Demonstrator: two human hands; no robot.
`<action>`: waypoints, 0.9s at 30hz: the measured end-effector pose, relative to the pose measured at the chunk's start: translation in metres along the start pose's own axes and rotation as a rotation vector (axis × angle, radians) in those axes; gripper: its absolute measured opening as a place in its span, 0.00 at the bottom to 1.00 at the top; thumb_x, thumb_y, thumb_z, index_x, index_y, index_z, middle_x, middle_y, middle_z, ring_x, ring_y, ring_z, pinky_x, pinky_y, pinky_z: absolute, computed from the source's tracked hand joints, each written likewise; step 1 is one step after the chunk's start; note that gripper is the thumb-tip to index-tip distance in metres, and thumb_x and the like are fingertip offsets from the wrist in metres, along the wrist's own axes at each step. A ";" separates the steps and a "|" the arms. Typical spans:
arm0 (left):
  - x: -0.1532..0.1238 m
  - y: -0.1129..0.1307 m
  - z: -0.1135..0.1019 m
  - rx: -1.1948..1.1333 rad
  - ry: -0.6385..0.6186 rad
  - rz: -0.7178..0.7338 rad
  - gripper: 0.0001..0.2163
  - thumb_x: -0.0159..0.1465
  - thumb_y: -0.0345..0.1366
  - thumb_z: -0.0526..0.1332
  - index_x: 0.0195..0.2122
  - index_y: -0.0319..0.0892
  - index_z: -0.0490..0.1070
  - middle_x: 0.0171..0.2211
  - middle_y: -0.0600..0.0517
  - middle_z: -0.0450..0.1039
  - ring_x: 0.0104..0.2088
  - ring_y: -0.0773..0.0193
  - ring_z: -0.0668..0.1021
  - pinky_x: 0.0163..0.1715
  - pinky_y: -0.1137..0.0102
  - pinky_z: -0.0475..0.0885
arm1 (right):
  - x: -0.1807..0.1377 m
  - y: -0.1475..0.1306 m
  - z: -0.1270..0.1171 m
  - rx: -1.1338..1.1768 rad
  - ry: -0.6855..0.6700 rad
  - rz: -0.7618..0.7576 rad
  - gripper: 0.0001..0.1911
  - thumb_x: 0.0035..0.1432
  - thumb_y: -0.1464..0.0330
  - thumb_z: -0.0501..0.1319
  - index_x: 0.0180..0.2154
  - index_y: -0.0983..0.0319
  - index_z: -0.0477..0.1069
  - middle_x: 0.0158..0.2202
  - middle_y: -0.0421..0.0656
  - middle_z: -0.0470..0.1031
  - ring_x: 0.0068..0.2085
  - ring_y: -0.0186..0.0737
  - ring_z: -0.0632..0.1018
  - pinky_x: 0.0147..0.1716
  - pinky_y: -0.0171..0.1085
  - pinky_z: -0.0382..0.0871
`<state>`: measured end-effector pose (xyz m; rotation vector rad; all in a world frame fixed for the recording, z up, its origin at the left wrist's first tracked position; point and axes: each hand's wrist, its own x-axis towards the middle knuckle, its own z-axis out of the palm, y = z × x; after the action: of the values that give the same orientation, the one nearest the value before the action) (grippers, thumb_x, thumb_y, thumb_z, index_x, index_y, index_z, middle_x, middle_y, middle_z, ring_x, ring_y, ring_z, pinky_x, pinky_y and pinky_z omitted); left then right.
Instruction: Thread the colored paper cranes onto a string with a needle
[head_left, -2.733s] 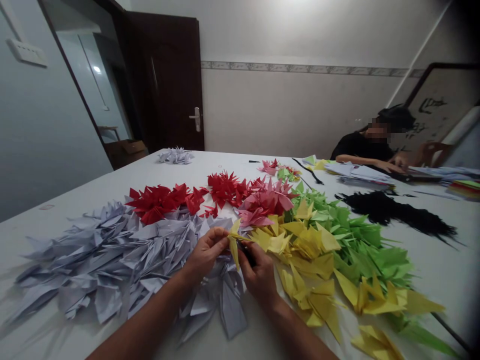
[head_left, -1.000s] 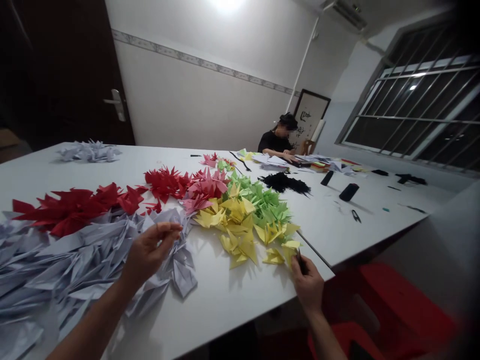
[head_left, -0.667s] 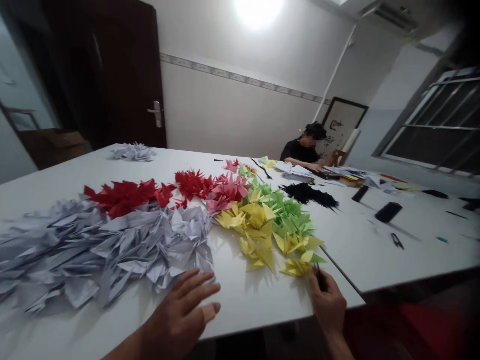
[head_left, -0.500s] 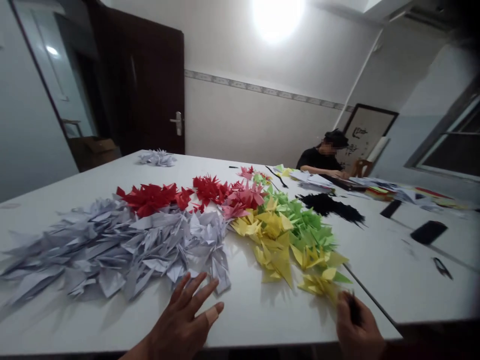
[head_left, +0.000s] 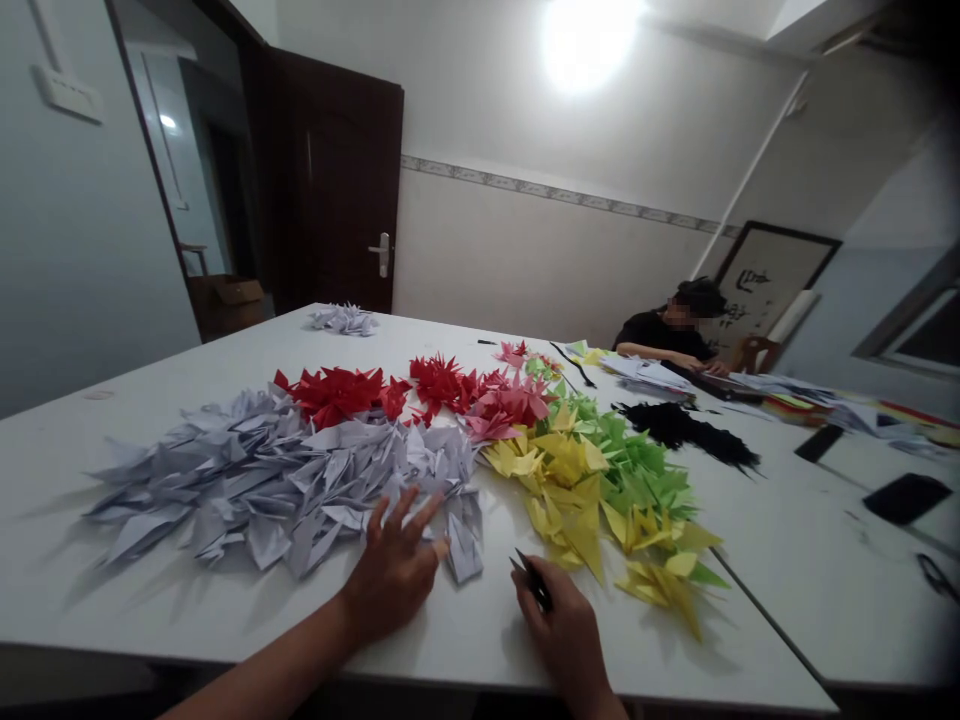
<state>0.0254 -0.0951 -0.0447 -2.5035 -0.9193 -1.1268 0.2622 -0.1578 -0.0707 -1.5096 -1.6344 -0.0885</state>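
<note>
My left hand lies open with spread fingers at the front edge of a large heap of pale lilac paper cranes, holding nothing. My right hand rests on the white table and pinches a slim black tool, its exact kind too small to tell. Just ahead of that hand lie yellow paper cranes, with green paper cranes beyond them. Red paper cranes and pink paper cranes lie farther off.
A black fringed heap lies to the right. A small lilac heap sits at the far end. A seated person works among paper stacks. A black rectangular object and black scissors lie on the right.
My hands have separated from holding a yellow crane together. The left now lies open by the lilac heap, the right holds the black tool nearer the middle, and the view has swung left.
</note>
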 end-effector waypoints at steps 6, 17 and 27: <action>0.007 0.026 0.011 -0.062 -0.161 0.330 0.07 0.61 0.36 0.58 0.39 0.48 0.72 0.56 0.53 0.65 0.62 0.54 0.56 0.61 0.55 0.32 | 0.003 0.025 -0.024 -0.263 0.350 0.306 0.30 0.55 0.49 0.53 0.46 0.67 0.71 0.36 0.54 0.79 0.33 0.49 0.80 0.28 0.38 0.72; 0.031 0.007 0.011 0.016 -0.063 0.044 0.04 0.57 0.29 0.59 0.30 0.44 0.72 0.47 0.51 0.73 0.59 0.50 0.62 0.59 0.50 0.29 | 0.021 0.057 -0.024 -0.280 0.210 0.451 0.28 0.53 0.48 0.52 0.38 0.63 0.76 0.31 0.50 0.80 0.29 0.50 0.80 0.24 0.39 0.69; 0.060 0.038 0.013 -0.570 -0.060 0.061 0.14 0.59 0.27 0.55 0.46 0.44 0.69 0.52 0.44 0.68 0.57 0.52 0.64 0.55 0.53 0.59 | 0.030 0.038 -0.032 0.038 0.533 0.439 0.24 0.49 0.50 0.59 0.32 0.66 0.75 0.28 0.49 0.78 0.28 0.43 0.77 0.29 0.35 0.70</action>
<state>0.0875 -0.0916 -0.0079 -2.9939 -0.5848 -1.4651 0.3149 -0.1439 -0.0509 -1.6102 -0.8644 -0.1976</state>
